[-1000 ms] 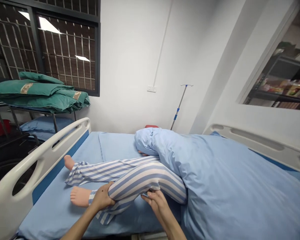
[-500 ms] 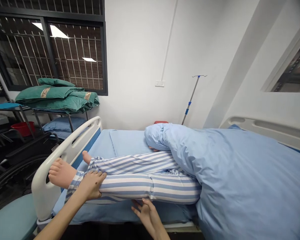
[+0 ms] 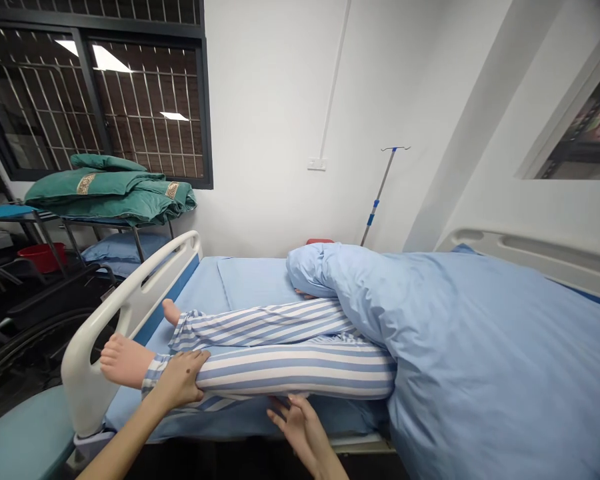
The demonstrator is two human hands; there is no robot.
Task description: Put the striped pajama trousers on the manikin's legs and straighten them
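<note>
A manikin-like figure in blue-and-white striped trousers (image 3: 300, 367) lies on the bed, with its near foot (image 3: 127, 360) and far foot (image 3: 171, 311) bare. My left hand (image 3: 183, 378) is wrapped over the near lower leg, just above the ankle, thumb on the near side. Beneath the same leg, around the knee, my right hand (image 3: 300, 427) is palm up with fingers apart. Some of its fingertips are hidden under the trouser leg. A light blue quilt (image 3: 455, 333) covers the body from the thighs up.
The white footboard (image 3: 125, 317) stands just beyond the feet. A teal seat (image 3: 30, 433) is at lower left, near a wheelchair wheel (image 3: 35, 347). Folded green bedding (image 3: 115, 193) lies on a rack by the window. Behind the bed rises an IV pole (image 3: 379, 193).
The near foot and lower leg have shifted slightly towards me, my left hand moving with them. The trouser crease near the knee has smoothed out. My right hand remains under the leg.
</note>
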